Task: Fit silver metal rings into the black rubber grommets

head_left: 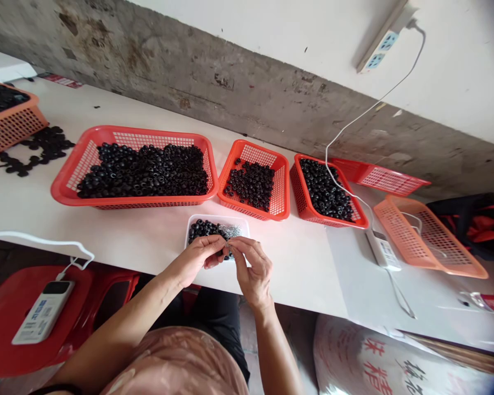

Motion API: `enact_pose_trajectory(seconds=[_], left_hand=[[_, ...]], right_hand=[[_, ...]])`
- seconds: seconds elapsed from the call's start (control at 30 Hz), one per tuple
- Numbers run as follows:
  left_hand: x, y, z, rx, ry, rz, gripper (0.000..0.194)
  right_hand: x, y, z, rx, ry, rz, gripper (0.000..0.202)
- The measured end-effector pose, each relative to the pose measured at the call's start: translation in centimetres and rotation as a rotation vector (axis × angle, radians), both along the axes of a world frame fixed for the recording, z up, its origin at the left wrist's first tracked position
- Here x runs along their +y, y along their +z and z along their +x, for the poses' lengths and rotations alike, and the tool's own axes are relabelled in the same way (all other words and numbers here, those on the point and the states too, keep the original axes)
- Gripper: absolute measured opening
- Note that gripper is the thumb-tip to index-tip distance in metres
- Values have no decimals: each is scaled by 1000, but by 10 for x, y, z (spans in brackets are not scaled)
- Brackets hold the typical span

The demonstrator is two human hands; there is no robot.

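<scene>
My left hand (201,255) and my right hand (253,267) meet over the front of a small white plastic box (247,222). Both are closed in a pinch, thumb against fingers, with the fingertips almost touching. What sits between them is too small to make out. Small round black parts (202,227) with holes fill the left of the box. A heap of tiny silvery metal pieces (233,230) lies on its right. My fingers hide the front of the box.
Behind the box stand a large red basket (134,201), a smaller red basket (282,184) and another (299,189), all holding black parts. Left lie an orange basket (16,129) and loose black pieces (51,144). Right are an orange basket (456,258), a power strip (382,249) and a cable (346,129).
</scene>
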State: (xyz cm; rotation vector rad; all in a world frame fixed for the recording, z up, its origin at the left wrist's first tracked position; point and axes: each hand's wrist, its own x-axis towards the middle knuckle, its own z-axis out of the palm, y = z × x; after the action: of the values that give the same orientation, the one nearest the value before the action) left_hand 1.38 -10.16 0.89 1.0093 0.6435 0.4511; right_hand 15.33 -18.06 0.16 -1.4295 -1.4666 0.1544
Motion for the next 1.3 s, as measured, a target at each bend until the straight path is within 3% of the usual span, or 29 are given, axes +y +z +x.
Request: enact_pose_trajectory(seconds=[0.1, 0.27, 0.4, 0.5, 0.63, 0.8, 0.9, 1.03, 1.13, 1.23, 1.3], left_hand=[[-1, -3, 1, 32, 47, 113, 41], [-2, -10, 0, 160, 107, 432, 37], [-3, -14, 0, 205, 137, 550, 36], [-3, -14, 2, 191, 145, 485, 38], [-3, -7, 4, 81, 99, 212, 43], [-4, -3, 5, -15, 54, 1, 43], [-4, -8, 5, 18, 83, 90, 39], [-4, -14, 2, 132, 117, 381, 34], [-5, -12, 1, 203, 131, 566, 31], [-6, -10, 2, 216, 138, 558, 33], [-5, -11, 3, 168, 122, 392, 37]], right_hand=[[-1, -1, 1, -18, 22, -58, 20], [-1, -3, 0, 212, 47, -174, 17], [1, -6, -3, 277, -1, -135, 14], [2, -10, -2, 107, -15, -18, 17], [0, -21, 4, -151, -6, 179, 32], [-2, -28, 6, -327, 8, 257, 42], [-2, -22, 1, -112, -37, 148, 33], [-2, -12, -5, 216, -14, -77, 18], [0, -11, -6, 313, -34, -98, 9], [-1, -15, -1, 111, -61, -10, 15], [-2, -19, 4, -180, -41, 84, 29]])
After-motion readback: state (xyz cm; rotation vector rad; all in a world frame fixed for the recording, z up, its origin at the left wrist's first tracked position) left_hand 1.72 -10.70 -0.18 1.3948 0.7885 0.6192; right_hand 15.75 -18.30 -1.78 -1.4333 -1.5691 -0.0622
